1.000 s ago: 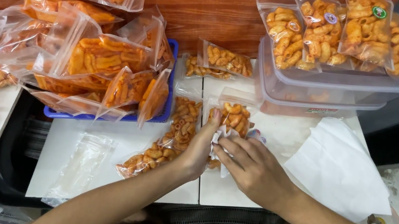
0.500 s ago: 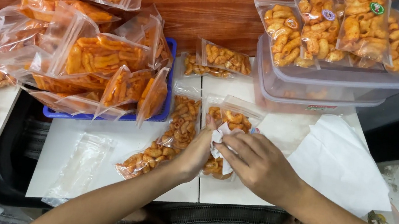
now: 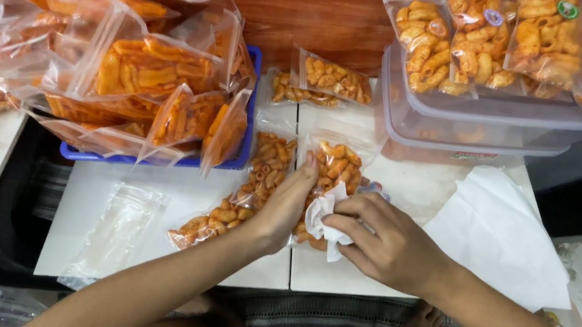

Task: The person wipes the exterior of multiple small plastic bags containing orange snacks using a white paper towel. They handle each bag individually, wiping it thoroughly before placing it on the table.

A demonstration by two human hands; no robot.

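On the white tabletop [image 3: 155,199], both hands meet over a small clear snack bag [image 3: 338,163] filled with curled orange-brown crisps. The bag lies flat near the middle of the tabletop, its top edge pointing away from the person, the plastic glossy and slightly puffed over the pieces inside. The left hand [image 3: 284,207] lies flat along the bag's left edge with fingers stretched out straight — a pressing touch, with nothing closed in its grip. The right hand [image 3: 388,242] has its fingers curled tight on a crumpled white tissue [image 3: 321,222], held against the lower part of the bag.

Just left of the bag lies a longer clear packet [image 3: 243,195] of the same orange snack, set at a slant and partly under the left hand. An empty clear pouch [image 3: 116,227] lies farther left. A blue tray [image 3: 243,143] heaped with filled bags stands behind, and to the right are stacked clear plastic tubs [image 3: 486,120] topped with more bags — beside them lies a white paper sheet [image 3: 501,239].
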